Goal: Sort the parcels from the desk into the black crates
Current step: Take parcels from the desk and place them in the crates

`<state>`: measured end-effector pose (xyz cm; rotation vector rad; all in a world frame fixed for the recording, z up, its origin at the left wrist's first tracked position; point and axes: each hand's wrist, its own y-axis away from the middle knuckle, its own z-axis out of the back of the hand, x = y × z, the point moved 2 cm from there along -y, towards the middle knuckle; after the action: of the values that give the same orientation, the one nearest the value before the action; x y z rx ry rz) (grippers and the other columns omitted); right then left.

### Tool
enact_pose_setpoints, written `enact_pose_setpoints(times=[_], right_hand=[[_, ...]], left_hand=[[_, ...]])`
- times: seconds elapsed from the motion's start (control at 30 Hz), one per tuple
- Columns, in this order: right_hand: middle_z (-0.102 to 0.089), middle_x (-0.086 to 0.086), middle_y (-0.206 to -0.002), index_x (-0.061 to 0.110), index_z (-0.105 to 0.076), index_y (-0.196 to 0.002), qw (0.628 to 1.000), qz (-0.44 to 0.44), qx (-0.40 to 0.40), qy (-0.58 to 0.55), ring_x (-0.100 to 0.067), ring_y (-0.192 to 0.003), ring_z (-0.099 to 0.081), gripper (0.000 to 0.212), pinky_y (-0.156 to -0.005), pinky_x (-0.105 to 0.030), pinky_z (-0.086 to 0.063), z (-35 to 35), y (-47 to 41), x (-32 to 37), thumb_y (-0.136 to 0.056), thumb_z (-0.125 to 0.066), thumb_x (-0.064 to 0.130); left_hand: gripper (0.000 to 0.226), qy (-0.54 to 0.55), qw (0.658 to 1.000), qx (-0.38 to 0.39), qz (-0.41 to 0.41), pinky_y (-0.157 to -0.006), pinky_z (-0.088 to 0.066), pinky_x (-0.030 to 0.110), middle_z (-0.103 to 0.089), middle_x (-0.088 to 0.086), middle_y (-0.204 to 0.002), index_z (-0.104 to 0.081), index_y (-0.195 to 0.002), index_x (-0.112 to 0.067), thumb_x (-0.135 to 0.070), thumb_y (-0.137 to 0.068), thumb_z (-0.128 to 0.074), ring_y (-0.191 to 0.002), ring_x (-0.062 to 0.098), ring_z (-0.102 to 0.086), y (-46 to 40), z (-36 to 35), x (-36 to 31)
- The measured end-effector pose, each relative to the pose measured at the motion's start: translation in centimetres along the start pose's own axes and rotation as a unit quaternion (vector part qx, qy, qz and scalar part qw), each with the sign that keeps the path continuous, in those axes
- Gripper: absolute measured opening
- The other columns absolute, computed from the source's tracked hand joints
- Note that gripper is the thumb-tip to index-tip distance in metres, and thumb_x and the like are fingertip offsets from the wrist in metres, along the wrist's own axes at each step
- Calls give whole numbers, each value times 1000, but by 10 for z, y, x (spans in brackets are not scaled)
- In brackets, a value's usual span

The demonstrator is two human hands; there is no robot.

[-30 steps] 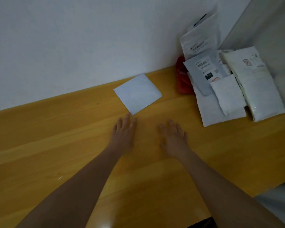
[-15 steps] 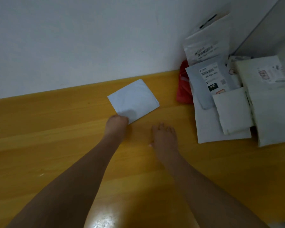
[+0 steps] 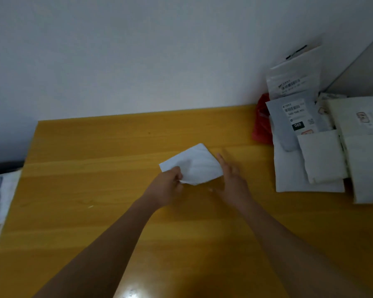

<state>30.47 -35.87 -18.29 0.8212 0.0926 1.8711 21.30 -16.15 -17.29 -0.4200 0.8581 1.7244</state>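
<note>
head view: small white parcel (image 3: 194, 166) near the middle of the desk (image 3: 95, 190), partly lifted. looks light, thin and floppy; best pinched at a corner or edge. left hand (image 3: 166, 188) curled, pinching its near left corner. right hand (image 3: 230, 179) flat, fingers straight, touching its right edge. more parcels (image 3: 319, 155) piled far right.

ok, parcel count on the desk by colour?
White or cream parcels: 5, counting the held white parcel in the left hand
Grey parcel: 1
Red parcel: 1
Total: 7; the pile overlaps, so more may be hidden.
</note>
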Motion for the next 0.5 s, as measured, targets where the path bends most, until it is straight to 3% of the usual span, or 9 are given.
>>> enact_pose_setpoints(times=[0.07, 0.13, 0.2, 0.27, 0.33, 0.43, 0.5], right_hand=[[-16, -12, -161, 41, -32, -149, 999, 23, -2, -32, -27, -143, -30, 71, -109, -44, -38, -12, 8, 16, -89, -70, 29], [-27, -11, -159, 29, -60, -130, 998, 33, -19, -53, -26, -145, -28, 34, -113, -38, -31, -24, 17, 35, -96, -62, 24], [-49, -16, -143, 5, -65, -123, 993, 24, -22, -111, -33, -134, -41, 28, -107, -40, -34, -32, 27, 58, -100, -57, 19], [-65, -22, -108, -9, -62, -111, 974, -13, -29, -223, -36, -104, -59, 29, -84, -41, -46, -36, 39, 87, -98, -59, 17], [-66, -9, -83, 1, -65, -95, 955, -26, -25, -296, -25, -79, -61, 15, -69, -35, -46, -43, 50, 116, -97, -60, 16], [-70, -2, -90, 23, -62, -90, 936, -32, -11, -350, -18, -80, -65, 13, -77, -42, -54, -57, 69, 162, -100, -55, 18], [-70, -4, -94, 24, -61, -89, 924, -29, -9, -381, -20, -85, -65, 15, -83, -47, -55, -69, 82, 191, -101, -53, 18]], left_hand=[[20, 100, 994, -35, 11, -55, -36, 31, -53, 7, -74, -43, -83, -19, -6, -93, -54, -60, 13, -45, 16, 13, 3], [20, 192, 978, -68, 33, -50, -33, 26, -49, 2, -65, -45, -84, -17, -4, -97, -54, -51, 8, -40, 32, 30, 9], [12, 267, 955, -112, 59, -52, -40, 27, -58, 9, -69, -51, -89, -12, -5, -98, -54, -57, 14, -51, 51, 48, 17], [7, 324, 925, -176, 96, -52, -43, 22, -61, 13, -71, -55, -92, -5, -9, -97, -58, -59, 15, -59, 74, 67, 30], [12, 356, 894, -236, 135, -47, -40, 15, -63, 6, -69, -58, -91, -7, -16, -94, -65, -53, 5, -58, 104, 85, 49], [14, 400, 868, -234, 181, -54, -44, 13, -66, 0, -79, -62, -92, -11, -23, -91, -69, -63, 8, -60, 154, 107, 84], [17, 467, 841, -179, 206, -73, -52, 23, -70, 2, -89, -59, -91, -13, -26, -90, -70, -72, 12, -66, 189, 116, 107]])
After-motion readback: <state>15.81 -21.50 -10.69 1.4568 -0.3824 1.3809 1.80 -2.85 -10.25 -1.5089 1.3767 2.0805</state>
